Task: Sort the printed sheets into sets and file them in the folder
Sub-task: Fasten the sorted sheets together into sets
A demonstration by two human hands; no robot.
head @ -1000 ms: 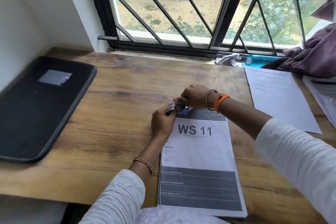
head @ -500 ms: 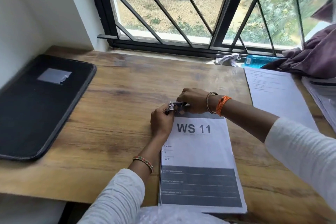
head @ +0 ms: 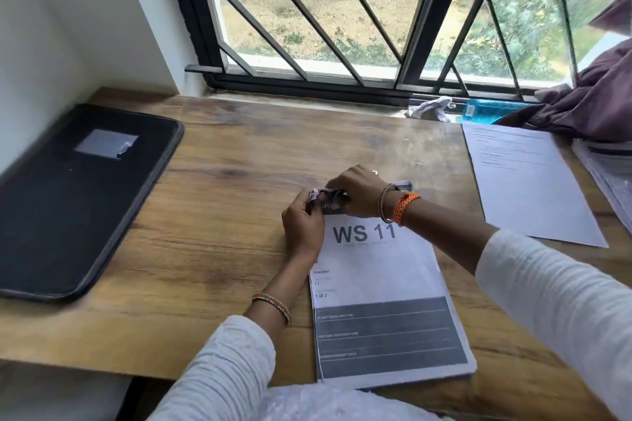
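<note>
Sheets (head: 383, 287) flat on worktop (head: 219, 249), near edge, folder (head: 78, 198) well left. Left hand (head: 302, 224) and right hand (head: 355, 191) fingers pinch crumpled top-left corner. Paper light, floppy, tears easily; better grip along long edges, lift whole stack.

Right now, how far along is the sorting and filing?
Early. Done: a WS 11 set lies squared up on the desk. In hand: the left hand and right hand pinch its crumpled top left corner; I cannot tell what they are doing there. Left: the black folder is shut, a loose sheet and another pile wait at right.
</note>
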